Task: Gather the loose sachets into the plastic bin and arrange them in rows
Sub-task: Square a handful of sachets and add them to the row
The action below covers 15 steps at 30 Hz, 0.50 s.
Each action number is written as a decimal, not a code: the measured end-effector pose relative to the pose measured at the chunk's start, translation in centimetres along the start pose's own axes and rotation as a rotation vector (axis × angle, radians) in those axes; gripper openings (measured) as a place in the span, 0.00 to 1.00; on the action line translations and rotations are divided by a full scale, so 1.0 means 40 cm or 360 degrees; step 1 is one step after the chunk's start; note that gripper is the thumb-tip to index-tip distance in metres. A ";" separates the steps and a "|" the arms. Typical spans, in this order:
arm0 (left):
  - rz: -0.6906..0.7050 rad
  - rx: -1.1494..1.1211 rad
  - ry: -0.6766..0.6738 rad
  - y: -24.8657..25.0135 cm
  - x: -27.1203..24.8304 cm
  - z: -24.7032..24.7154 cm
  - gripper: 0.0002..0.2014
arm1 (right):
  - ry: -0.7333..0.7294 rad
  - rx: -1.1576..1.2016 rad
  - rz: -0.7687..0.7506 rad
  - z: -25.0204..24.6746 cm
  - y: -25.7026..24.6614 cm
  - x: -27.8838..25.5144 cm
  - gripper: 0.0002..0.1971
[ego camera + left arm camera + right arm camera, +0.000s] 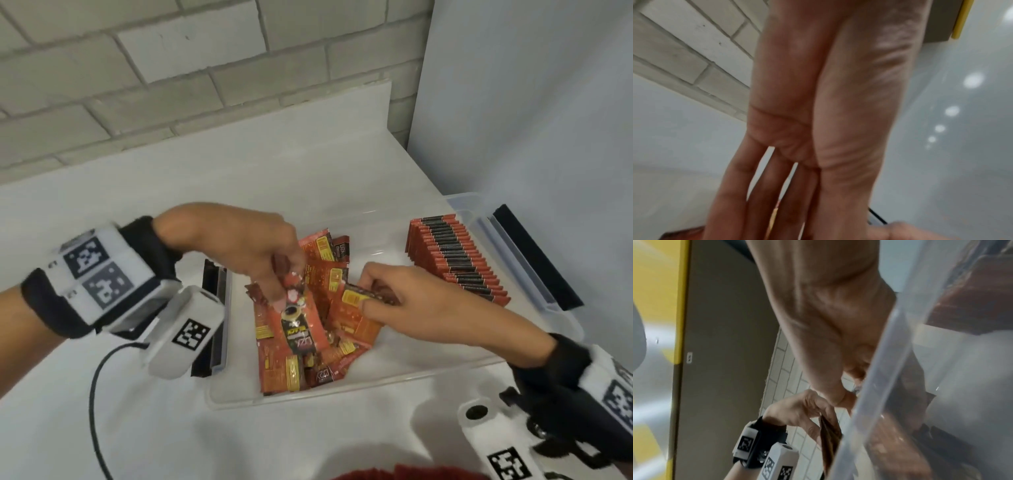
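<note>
Both hands are over the plastic bin (376, 385). Left hand (246, 245) is raised above the bin's middle, fingers and thumb pinching a small bunch of sachets (297, 322) that hangs down from the grip; the right wrist view shows the same bunch (829, 438) edge-on between thumb and fingers. Right hand (411, 301) is lower, inside the bin, fingers curled on the edge of 1 sachet (356, 310) at the top of the loose pile (308, 356).

Loose pile sits in the bin's middle, sachets lying at mixed angles and overlapping. Row of sachets (455, 257) stands on edge at the bin's right end, packed tight, well apart from the pile. Bin is clear-walled, with black handles at both ends, and sits on the white tabletop (102, 205). Black cable (94, 394) runs across the tabletop left of the bin. Brick wall (171, 68) behind the bin.
</note>
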<state>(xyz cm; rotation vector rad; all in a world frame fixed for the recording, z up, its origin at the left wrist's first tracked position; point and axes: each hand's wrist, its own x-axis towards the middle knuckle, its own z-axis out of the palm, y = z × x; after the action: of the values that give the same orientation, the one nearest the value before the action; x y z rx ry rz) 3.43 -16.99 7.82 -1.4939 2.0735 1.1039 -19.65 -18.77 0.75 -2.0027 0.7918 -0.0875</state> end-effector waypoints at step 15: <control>0.0315 -0.0455 0.0768 0.151 0.098 -0.109 0.31 | 0.0511 0.1304 -0.0112 -0.054 0.029 -0.049 0.25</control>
<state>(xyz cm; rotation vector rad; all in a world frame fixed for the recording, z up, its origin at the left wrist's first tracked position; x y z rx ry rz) -2.92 -21.98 10.26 -1.8737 2.5136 1.2505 -22.55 -19.67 1.49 -1.2423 0.7217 -0.6765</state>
